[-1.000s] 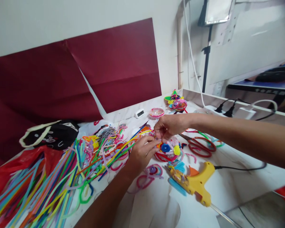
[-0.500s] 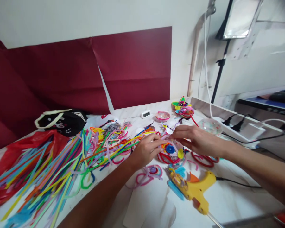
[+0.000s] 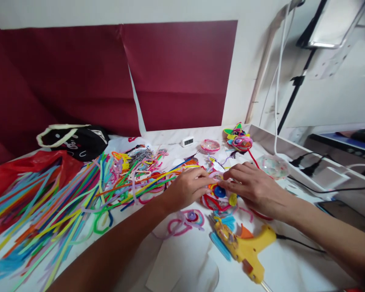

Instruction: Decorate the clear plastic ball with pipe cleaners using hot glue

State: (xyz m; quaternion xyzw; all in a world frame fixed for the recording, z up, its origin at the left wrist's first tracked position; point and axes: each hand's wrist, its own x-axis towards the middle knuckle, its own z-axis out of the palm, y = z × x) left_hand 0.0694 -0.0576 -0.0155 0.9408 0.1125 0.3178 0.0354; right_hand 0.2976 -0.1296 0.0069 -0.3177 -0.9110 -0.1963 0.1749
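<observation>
My left hand (image 3: 188,186) and my right hand (image 3: 257,186) meet over a round, colourful pipe-cleaner craft (image 3: 214,202) on the table. It has red loops, a blue disc (image 3: 220,191) and a yellow piece (image 3: 232,199). My left fingers are closed together at its upper left, by an orange strip. From the right, my right thumb and fingers pinch its upper edge near the same strip. Fingers partly hide the top of the craft. Just in front lies a yellow glue gun (image 3: 255,252), and a small pink and purple pipe-cleaner piece (image 3: 192,216) is at the near left.
Many loose pipe cleaners (image 3: 76,198) spread across the left side, some in a red plastic bag (image 3: 6,162). Farther back are a black bag (image 3: 82,144), a small digital clock (image 3: 187,142), clear bowls (image 3: 209,146) and a finished-looking colourful figure (image 3: 239,140). A power strip (image 3: 307,174) with cables runs along the right.
My right hand has lowered onto the craft, its fingers now closing beside the blue disc. The left hand stays at the craft's left. The camera view has tilted and shifted slightly.
</observation>
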